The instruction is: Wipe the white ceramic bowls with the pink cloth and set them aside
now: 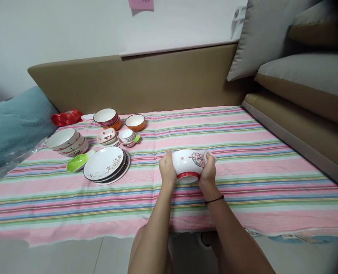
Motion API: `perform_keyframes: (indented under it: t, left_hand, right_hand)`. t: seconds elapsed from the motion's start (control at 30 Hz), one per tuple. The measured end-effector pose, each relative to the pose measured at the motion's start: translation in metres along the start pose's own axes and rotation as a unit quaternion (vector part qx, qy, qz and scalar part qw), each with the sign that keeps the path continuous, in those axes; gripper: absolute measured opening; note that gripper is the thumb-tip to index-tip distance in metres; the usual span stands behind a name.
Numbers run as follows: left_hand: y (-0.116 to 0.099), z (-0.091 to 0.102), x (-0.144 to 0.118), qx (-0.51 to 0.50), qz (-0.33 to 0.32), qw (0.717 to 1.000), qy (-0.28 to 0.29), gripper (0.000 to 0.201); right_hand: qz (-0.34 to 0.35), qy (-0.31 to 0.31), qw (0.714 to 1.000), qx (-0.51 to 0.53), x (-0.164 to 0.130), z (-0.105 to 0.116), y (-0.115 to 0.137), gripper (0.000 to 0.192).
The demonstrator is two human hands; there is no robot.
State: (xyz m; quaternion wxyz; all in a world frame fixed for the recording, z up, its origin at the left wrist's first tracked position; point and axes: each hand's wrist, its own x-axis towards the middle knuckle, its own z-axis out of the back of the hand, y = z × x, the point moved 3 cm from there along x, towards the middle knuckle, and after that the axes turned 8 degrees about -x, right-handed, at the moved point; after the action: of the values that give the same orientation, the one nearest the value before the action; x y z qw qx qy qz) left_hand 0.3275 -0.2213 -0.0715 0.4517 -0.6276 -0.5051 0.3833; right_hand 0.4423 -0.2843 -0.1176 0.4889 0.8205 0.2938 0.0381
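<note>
A white bowl [183, 163] with a red foot ring and a red-and-black flower print is held up over the striped cloth, tilted so its outside and base face me. My left hand [167, 170] grips its left side. My right hand [209, 171], with a dark band at the wrist, grips the right side and presses a pale cloth [210, 155] against it. The bowl's inside and most of my fingertips are hidden. To the left lies a stack of plates [104, 163], the top one white with a brown flower print.
Stacked large bowls [69, 142], a green dish [77, 163], small dishes [107, 136], little bowls [126, 136], a red-rimmed bowl [106, 117] and an orange bowl [135, 122] stand at left on the striped cloth [243, 163]. Cushions [308, 76] are piled right; a blue cushion [15, 125] sits left.
</note>
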Motion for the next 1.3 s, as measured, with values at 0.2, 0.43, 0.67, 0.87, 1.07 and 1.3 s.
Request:
perform_keyframes:
  t: [0.2, 0.43, 0.67, 0.87, 1.07, 1.3]
  left_hand:
    - [0.0, 0.008, -0.004, 0.152, -0.09, 0.983, -0.052, 0.041]
    - [0.0, 0.015, -0.001, 0.138, -0.115, 0.98, -0.089, 0.042]
    - [0.001, 0.012, 0.001, 0.12, -0.109, 0.982, -0.1, 0.043]
    - [0.009, 0.008, 0.002, -0.049, -0.019, 0.995, -0.089, 0.039]
    - [0.014, 0.004, 0.005, -0.225, 0.039, 0.968, -0.103, 0.028]
    - [0.02, -0.007, 0.007, -0.305, 0.075, 0.947, -0.061, 0.031]
  right_hand:
    - [0.295, 0.15, 0.897, -0.294, -0.041, -0.02, 0.027, 0.039]
    - [0.263, 0.183, 0.912, -0.255, -0.033, -0.027, 0.015, 0.048]
    - [0.36, 0.19, 0.841, -0.357, -0.057, -0.029, 0.025, 0.047]
    - [0.295, 0.141, 0.91, -0.257, -0.056, -0.028, 0.036, 0.045]
    - [-0.027, 0.072, 0.996, 0.041, -0.04, -0.021, 0.02, 0.044]
    - [-0.155, 0.123, 0.974, 0.106, -0.04, -0.022, 0.004, 0.035]
